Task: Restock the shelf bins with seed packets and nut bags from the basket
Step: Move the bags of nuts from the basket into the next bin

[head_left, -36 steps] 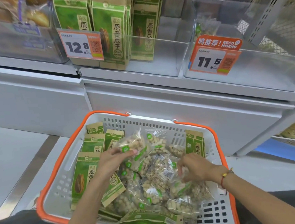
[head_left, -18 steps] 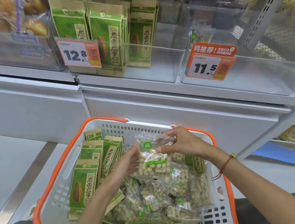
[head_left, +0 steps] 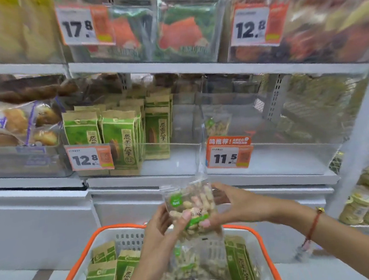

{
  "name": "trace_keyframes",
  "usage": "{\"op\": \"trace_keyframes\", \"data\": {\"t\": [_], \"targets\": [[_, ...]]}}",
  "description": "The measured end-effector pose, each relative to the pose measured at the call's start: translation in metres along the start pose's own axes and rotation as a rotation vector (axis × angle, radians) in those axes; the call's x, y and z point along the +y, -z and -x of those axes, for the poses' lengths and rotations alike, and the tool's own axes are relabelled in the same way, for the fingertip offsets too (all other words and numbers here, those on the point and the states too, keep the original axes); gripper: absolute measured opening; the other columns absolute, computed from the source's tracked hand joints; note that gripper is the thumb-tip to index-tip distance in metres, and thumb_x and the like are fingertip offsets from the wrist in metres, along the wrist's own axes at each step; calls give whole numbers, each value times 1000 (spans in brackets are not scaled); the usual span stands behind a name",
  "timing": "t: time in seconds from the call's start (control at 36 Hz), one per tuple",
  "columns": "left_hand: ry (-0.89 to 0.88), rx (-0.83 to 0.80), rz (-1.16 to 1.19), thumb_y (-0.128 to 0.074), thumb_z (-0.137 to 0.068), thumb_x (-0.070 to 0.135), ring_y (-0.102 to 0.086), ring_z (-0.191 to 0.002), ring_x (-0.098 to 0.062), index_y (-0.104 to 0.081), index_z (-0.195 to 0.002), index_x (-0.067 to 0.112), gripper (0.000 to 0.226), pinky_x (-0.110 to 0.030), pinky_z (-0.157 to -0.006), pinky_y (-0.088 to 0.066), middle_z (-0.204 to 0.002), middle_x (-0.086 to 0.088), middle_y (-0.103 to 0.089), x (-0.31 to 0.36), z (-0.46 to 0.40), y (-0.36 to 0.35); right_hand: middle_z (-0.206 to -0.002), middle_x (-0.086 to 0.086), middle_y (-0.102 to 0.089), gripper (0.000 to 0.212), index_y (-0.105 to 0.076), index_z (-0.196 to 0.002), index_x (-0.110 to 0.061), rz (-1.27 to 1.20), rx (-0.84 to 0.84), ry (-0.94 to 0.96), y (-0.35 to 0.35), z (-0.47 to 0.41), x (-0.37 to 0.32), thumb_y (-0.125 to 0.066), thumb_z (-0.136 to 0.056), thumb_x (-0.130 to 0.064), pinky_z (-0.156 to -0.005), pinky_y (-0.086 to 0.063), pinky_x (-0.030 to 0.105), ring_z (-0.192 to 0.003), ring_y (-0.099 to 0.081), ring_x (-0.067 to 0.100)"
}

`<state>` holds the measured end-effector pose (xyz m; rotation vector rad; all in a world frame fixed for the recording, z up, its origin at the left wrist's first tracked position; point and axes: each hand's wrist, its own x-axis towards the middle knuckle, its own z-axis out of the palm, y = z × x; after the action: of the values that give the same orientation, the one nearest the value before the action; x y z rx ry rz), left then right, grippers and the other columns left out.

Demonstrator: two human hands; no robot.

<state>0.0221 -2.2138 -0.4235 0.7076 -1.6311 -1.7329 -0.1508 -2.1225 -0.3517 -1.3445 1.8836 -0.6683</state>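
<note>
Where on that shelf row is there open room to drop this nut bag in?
The clear bin behind the 11.5 tag is nearly bare, with one nut bag at its back left. The bin behind the 12.8 tag is crowded on the left with green seed packets, bare on the right. Both hands, left hand and right hand, hold the peanut bag.

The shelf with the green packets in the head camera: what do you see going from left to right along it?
Bread bags → 12.8 price tag → green seed packets → a lone nut bag in the clear bin → 11.5 price tag.
</note>
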Motion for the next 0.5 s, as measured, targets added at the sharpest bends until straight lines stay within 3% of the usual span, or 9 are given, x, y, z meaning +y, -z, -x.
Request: {"op": "trace_keyframes", "data": {"t": [0.08, 0.14, 0.19, 0.33, 0.42, 0.5], "targets": [[-123, -33, -41, -80, -54, 60, -62, -108, -5, -60, -112, 31, 68, -30, -96, -47, -110, 14, -69, 23, -16, -11, -125, -24, -57, 69, -43, -131, -41, -60, 94, 125, 16, 14, -2, -78, -71, -45, -107, -39, 25, -118, -49, -9], [-184, -74, -98, -82, -65, 46, -60, -101, 8, -59, -105, 35, 48, -21, -93, -45, -101, 27, -68, 40, -25, -20, -121, -30, -56, 65, -41, -127, -47, -28, 198, 185, 28, 23, -5, -78, -73, -43, -105, -38, 20, -116, -48, -12], [-256, -117, -150, -77, -71, 28, -60, -90, 15, -55, -97, 35, 34, -6, -79, -42, -89, 36, -65, 58, -30, -30, -121, -30, -56, 69, -39, -127, -51, 14, 293, 259, 42, 33, -9, -79, -72, -41, -102, -37, 17, -116, -48, -10], [-466, -200, -297, -72, -69, 37, -54, -107, 9, -55, -108, 31, 44, -6, -84, -39, -107, 25, -63, 96, -51, -49, -116, -27, -58, 57, -48, -123, -32, 90, 488, 434, 73, 42, -16, -79, -76, -27, -89, -39, 7, -110, -54, -7], [-633, -177, -479, -73, -73, 50, -44, -116, 6, -51, -121, 39, 53, -5, -91, -34, -120, 26, -53, 123, -76, -58, -115, -22, -59, 59, -49, -120, -33, 161, 667, 516, 96, 38, -20, -83, -72, -27, -92, -42, 20, -113, -54, 2], [-727, -145, -577, -74, -72, 48, -45, -116, 1, -51, -119, 44, 52, -22, -96, -40, -119, 27, -51, 140, -103, -67, -119, -19, -56, 66, -45, -124, -32, 215, 753, 568, 120, 29, -25, -83, -70, -24, -96, -44, 29, -116, -52, 7]]}}
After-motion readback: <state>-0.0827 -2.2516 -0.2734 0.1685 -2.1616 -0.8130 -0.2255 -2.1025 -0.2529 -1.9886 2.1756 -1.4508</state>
